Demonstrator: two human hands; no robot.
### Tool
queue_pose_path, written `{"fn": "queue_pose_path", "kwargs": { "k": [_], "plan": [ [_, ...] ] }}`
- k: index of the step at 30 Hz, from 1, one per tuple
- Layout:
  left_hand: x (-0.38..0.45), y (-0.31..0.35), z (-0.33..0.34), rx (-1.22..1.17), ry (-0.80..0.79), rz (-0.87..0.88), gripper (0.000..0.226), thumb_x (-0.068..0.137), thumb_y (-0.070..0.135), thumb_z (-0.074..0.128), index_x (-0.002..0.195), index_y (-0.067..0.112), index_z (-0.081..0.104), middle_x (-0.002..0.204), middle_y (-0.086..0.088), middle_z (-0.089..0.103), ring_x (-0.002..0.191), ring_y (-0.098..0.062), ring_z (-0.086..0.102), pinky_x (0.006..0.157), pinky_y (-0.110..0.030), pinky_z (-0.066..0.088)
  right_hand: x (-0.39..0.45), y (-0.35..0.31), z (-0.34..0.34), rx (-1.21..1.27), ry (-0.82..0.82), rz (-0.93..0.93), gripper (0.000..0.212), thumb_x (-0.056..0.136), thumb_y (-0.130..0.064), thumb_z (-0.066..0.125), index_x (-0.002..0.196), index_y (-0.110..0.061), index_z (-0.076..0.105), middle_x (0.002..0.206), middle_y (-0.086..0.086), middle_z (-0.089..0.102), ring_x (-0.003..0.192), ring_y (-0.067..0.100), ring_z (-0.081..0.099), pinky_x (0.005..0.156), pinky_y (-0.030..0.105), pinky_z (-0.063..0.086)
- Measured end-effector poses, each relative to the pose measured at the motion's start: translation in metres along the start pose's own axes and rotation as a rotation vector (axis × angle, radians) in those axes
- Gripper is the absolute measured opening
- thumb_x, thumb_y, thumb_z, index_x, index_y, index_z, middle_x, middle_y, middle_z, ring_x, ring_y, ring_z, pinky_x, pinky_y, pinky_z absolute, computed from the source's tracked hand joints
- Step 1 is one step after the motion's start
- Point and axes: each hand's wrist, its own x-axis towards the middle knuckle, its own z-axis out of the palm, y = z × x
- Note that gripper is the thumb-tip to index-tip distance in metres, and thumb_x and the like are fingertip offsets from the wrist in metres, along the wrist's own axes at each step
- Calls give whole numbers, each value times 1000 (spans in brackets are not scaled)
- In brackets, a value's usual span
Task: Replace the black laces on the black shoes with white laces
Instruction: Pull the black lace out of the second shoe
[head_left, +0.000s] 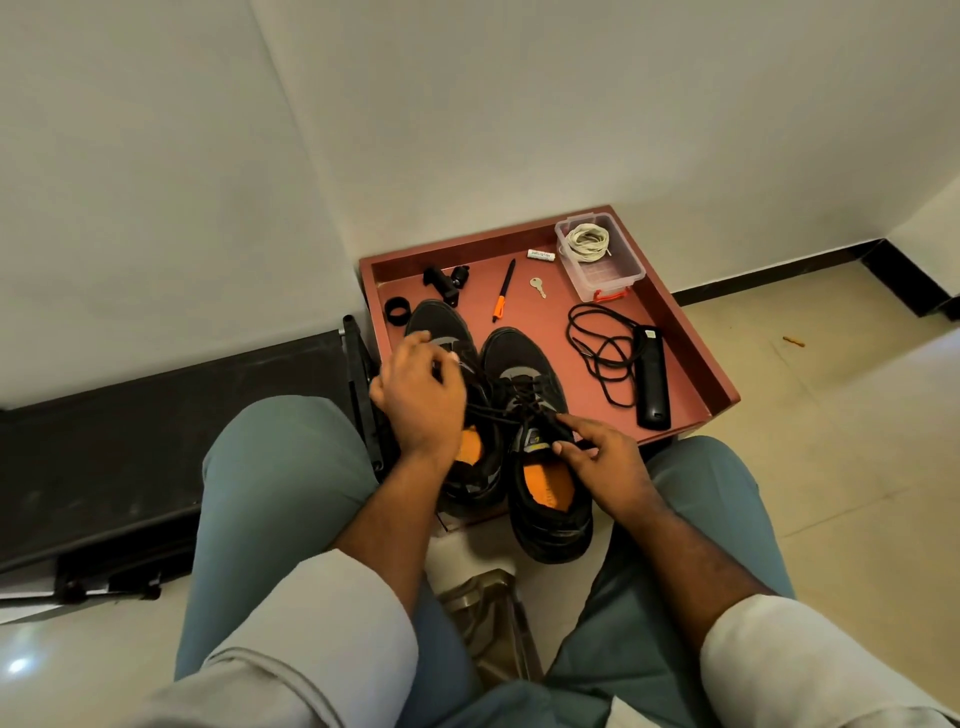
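Two black shoes with orange insoles stand side by side at the near edge of a red tray (691, 364). My left hand (423, 395) lies over the left shoe (441, 325), fingers curled at its lace area. The right shoe (524, 364) still carries black laces (511, 402) that stretch across toward my left hand. My right hand (597, 452) pinches the tongue and lace end of the right shoe. A loose black lace (597, 348) lies coiled on the tray to the right. White laces (587, 241) sit bundled in a clear plastic box (618, 275) at the tray's far right corner.
On the tray lie a black remote (652, 379), a key (538, 286), a black and orange pen (504, 291), a small battery (541, 254), a black ring (397, 310) and a black clamp (447, 280). A dark case (156, 426) stands left; my knees flank the shoes.
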Motion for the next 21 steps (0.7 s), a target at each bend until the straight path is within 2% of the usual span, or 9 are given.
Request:
{"fn": "queue_pose_path", "kwargs": {
  "k": [3,5,8,10,12,17,18,19,21],
  "plan": [
    [21,-6,-13,-147,132,-247,7,88,17,64,83,14,69,99,2,65,87,-13,59,83,-26,43,-2,2,1,-24,-19,17,43,88,-19,67,130,-17,60,121,-3,61,111,12,57,98,32,50],
    [25,-10,-14,-185,146,-344,6,87,15,67,84,12,70,96,-5,68,80,-12,57,65,-8,37,-3,3,3,-14,-16,21,47,88,-21,67,134,-20,57,124,-2,63,109,10,60,96,32,51],
    [22,-14,-9,-200,140,-381,5,88,13,67,86,8,70,97,-7,67,79,-10,55,59,-1,36,-4,0,4,-14,27,16,46,88,-15,66,133,-18,58,122,-3,65,106,8,61,96,29,50],
    [24,-16,-7,-222,156,-407,5,88,12,67,88,8,70,98,-7,67,80,-11,56,54,3,32,-4,-1,7,-83,26,-33,42,90,-6,62,131,-11,58,126,4,64,116,15,58,103,32,45],
    [26,-17,-7,-227,175,-441,7,88,12,67,92,8,71,100,-9,68,82,-11,57,54,4,32,-3,2,10,-163,22,-65,41,90,-3,59,130,-9,59,130,8,61,123,23,53,109,36,39],
    [27,-16,-8,-277,206,-441,4,87,8,67,91,9,70,100,-8,67,85,-14,62,59,2,39,-1,3,11,-229,-19,-85,43,92,-5,55,134,-12,55,128,5,57,120,24,50,107,34,38],
    [27,-17,-8,-305,212,-446,6,87,11,68,86,17,69,98,-5,68,82,-15,64,64,-3,46,-1,3,11,-238,-30,-83,44,93,-5,54,136,-14,54,128,4,56,119,24,49,106,31,37],
    [28,-19,-8,-331,225,-461,15,86,15,69,80,28,65,97,-3,68,80,-17,67,67,-18,56,-2,3,12,-246,-36,-82,44,93,-6,54,137,-14,53,127,3,55,118,23,48,105,28,36],
    [29,-25,-5,-326,240,-487,28,86,19,70,73,39,56,94,-2,69,76,-22,70,63,-40,60,-2,2,13,-244,-38,-77,45,93,-7,54,138,-16,51,126,1,55,118,22,48,104,27,35]
  ]
}}
